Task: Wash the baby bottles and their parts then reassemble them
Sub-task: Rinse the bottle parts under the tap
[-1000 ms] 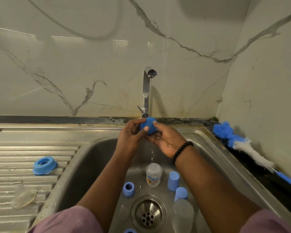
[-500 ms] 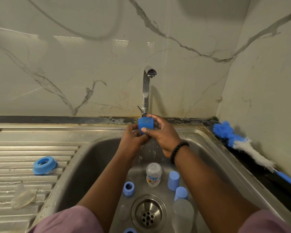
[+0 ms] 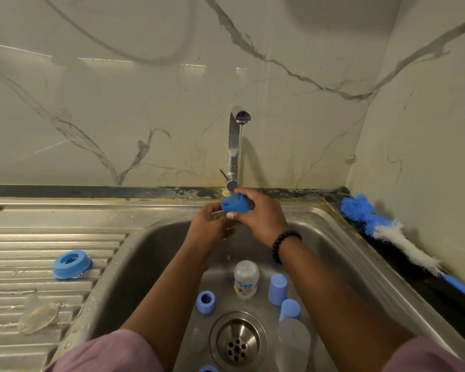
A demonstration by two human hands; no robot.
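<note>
My right hand (image 3: pixel 263 216) grips blue cap (image 3: pixel 234 204) under tap (image 3: pixel 235 146) stream | left hand (image 3: pixel 211 224) just beside, fingers curled, grip unclear

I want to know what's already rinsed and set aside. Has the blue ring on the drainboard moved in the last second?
No. The blue ring lies on the same drainboard ridges, equally far from the sink edge.

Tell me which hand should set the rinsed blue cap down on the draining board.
Left, probably. The right hand grips the blue cap under the tap's stream, but the draining board lies on the left, beside the left hand, which seems to hold nothing; passing the cap over avoids crossing arms.
</note>
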